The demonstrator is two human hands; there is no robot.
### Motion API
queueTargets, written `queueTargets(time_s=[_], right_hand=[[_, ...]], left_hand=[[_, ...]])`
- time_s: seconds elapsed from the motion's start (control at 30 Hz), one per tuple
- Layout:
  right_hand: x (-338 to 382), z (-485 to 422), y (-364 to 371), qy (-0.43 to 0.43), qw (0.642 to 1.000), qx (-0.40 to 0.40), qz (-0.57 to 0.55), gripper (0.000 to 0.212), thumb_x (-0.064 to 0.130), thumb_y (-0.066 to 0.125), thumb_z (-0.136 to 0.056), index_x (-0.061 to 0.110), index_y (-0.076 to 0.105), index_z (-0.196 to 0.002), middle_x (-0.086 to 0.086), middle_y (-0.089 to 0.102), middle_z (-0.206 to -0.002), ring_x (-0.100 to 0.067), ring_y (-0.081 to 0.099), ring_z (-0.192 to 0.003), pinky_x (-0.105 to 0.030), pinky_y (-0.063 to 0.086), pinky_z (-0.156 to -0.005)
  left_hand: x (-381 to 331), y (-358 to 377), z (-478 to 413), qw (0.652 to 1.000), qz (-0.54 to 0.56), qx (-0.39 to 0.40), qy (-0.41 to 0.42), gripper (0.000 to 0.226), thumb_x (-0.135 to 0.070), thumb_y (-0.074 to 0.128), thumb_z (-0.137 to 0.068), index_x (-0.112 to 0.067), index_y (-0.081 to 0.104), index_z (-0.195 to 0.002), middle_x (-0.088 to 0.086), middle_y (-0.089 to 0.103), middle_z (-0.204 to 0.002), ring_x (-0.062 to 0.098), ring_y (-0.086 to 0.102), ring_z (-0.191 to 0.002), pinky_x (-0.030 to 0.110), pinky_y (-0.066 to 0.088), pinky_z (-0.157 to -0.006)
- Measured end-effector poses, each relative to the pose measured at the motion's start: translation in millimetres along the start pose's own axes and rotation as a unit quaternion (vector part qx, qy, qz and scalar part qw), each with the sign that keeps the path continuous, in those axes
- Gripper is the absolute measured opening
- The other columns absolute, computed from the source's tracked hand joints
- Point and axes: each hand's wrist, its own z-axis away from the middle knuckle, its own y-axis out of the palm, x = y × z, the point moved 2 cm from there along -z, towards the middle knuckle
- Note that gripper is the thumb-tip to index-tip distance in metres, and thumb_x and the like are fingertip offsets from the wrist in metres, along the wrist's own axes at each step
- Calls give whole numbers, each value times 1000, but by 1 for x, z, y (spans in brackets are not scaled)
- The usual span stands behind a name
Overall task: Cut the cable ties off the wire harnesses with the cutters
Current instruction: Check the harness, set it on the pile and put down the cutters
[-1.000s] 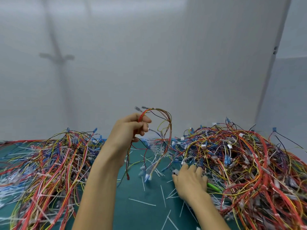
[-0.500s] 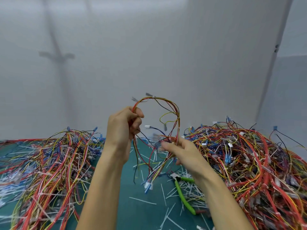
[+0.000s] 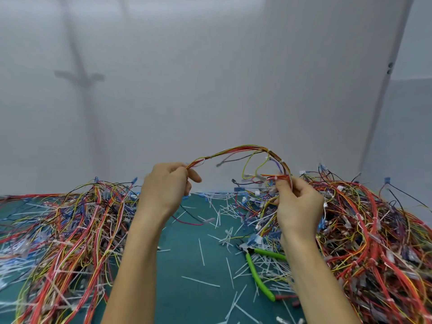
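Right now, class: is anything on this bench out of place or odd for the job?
Yes. The green-handled cutters lie unused on the mat among loose white tie offcuts, while both hands hold a harness that appears to have white ties on it.

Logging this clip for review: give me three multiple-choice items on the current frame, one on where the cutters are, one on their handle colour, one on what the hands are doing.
1. Where are the cutters?
A. In the right hand
B. Lying on the mat
C. On the left pile

2. What colour are their handles?
A. Green
B. Blue
C. Black

3. What is the state of the harness?
A. Lying on the mat
B. Hanging from one hand
C. Held up between both hands

Answers:
1 B: they lie on the mat, untouched.
2 A: both handles are bright green.
3 C: the left hand and right hand each grip an end.
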Motion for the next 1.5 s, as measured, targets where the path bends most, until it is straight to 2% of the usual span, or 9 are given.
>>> queueTargets(time_s=[0.17, 0.3, 0.4, 0.5, 0.63, 0.77, 0.97, 1.23, 1.5], right_hand=[[16, -2, -4, -73, 997, 22, 14, 24, 28, 68, -91, 33, 68, -68, 12, 62, -58, -10, 45, -52, -34, 38, -54], [32, 0, -5, -118, 989, 88, 19, 20, 17, 69, -90, 36, 72, -84, 9, 65, -69, -17, 52, -61, -32, 43, -58], [45, 5, -3, -163, 978, 129, 21, 30, 7, 68, -89, 37, 70, -94, 15, 66, -84, -3, 58, -76, -14, 44, -68], [55, 8, -1, -204, 965, 162, 18, 26, 2, 68, -89, 25, 76, -99, 11, 68, -99, -3, 63, -95, -18, 48, -85], [62, 8, -5, -209, 960, 181, -41, 34, -3, 67, -87, 25, 76, -104, 3, 65, -116, -9, 61, -113, -25, 49, -98], [67, 8, -11, -251, 957, 139, -46, 43, -11, 64, -84, 29, 74, -100, 4, 51, -111, -4, 54, -110, -17, 45, -93], [75, 11, -10, -275, 944, 165, -77, 39, -8, 62, -81, 28, 75, -90, 3, 46, -102, -4, 55, -109, -19, 49, -95], [74, 25, 6, -249, 916, 293, -116, 42, -18, 71, -74, 22, 80, -87, 5, 60, -94, -16, 64, -99, -28, 56, -77], [79, 22, 0, -281, 892, 353, -19, 52, -17, 61, -75, 29, 77, -94, 13, 71, -104, -14, 60, -116, -23, 46, -98]], left_hand=[[12, 7, 0, 983, -124, 115, -70, 24, -26, 45, -69, -25, 68, -79, -3, 73, -84, 22, 63, -85, 37, 51, -87], [14, 9, 1, 979, -175, 97, -38, 44, -6, 45, -85, -14, 37, -127, 10, 45, -133, 31, 48, -117, 44, 40, -103], [-9, 5, 2, 984, 20, 177, -25, 54, 14, 42, -66, -10, 53, -113, 6, 57, -120, 27, 53, -120, 34, 46, -97], [-22, 1, 18, 914, 241, 326, -31, 61, -6, 40, -59, 18, 55, -113, 22, 63, -110, 35, 65, -94, 23, 56, -76], [-18, -1, 28, 890, 264, 369, -45, 52, -23, 42, -68, 11, 72, -94, 33, 68, -104, 41, 67, -98, 36, 50, -94], [-11, 3, 25, 870, 260, 418, -2, 59, -31, 49, -64, -9, 72, -115, 16, 66, -125, 33, 61, -118, 45, 36, -108], [-12, 11, 14, 983, 6, 175, -61, 39, -40, 37, -94, -20, 70, -87, -7, 72, -104, 13, 68, -90, 37, 42, -89], [-34, 31, 23, 945, 177, 263, -76, 49, -51, 44, -94, -14, 75, -86, 6, 72, -85, 18, 66, -83, 43, 46, -95], [-31, 35, 21, 946, 267, 183, -19, 17, -30, 72, -82, -17, 78, -91, 1, 72, -83, 11, 58, -76, 35, 35, -78]])
